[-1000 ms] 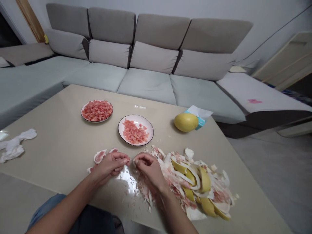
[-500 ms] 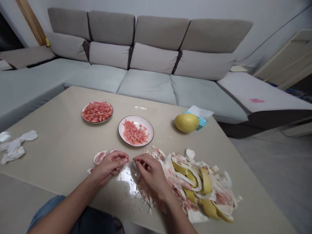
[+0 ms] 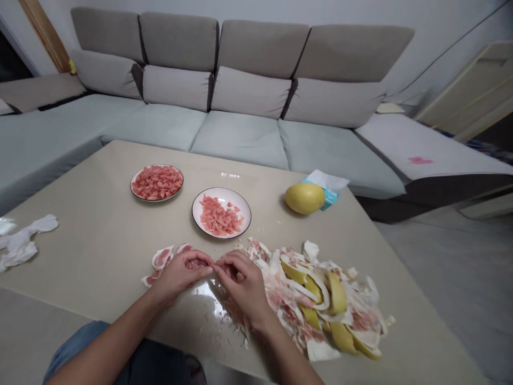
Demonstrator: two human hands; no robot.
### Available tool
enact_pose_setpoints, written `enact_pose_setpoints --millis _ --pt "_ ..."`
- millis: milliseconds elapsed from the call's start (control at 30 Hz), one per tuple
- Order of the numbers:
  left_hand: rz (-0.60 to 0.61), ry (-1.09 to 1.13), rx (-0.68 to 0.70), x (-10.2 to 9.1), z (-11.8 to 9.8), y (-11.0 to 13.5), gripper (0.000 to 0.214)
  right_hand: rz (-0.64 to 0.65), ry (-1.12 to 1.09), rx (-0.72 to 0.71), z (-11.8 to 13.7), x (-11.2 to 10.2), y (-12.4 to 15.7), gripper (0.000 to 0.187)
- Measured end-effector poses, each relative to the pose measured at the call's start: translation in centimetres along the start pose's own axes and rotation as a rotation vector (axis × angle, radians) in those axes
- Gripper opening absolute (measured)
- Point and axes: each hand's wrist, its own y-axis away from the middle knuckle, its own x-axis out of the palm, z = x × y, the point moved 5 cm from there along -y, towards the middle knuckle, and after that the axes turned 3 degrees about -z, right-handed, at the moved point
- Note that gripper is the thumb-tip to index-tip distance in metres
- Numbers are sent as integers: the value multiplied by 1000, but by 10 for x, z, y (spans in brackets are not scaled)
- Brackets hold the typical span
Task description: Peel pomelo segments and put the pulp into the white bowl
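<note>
While crumpled tissues (image 3: 22, 240) are lying at the table's (image 3: 100, 214) left edge, I'm pinching a pomelo segment (image 3: 198, 264) between my left hand (image 3: 180, 275) and right hand (image 3: 240, 286) near the front edge. One plate (image 3: 156, 183) is looking full, the second plate (image 3: 221, 212) half filled; peels (image 3: 324, 299) are piling rightward, and a whole pomelo (image 3: 305, 198) is waiting untouched.
</note>
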Motion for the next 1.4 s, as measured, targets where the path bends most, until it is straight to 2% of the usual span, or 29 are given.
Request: enact_pose_setpoints --millis 433,533,700,933,1233,1300,1400 --pt "-14 1 17 -2 -2 0 24 34 129 -172 14 1 6 9" --pt "-7 46 -7 1 -3 1 26 12 174 -233 16 1 8 10" --pt "-75 241 -32 5 -2 3 33 -5 214 -294 14 9 13 12" --pt "-49 524 -78 7 7 1 33 7 102 -192 12 11 12 12" --pt "46 597 -110 7 5 0 26 -5 -83 54 5 3 4 13" --pt "47 595 -125 7 5 0 27 49 -69 108 -1 0 2 13" --pt "19 578 -134 4 5 0 29 205 110 110 -10 -6 0 25"
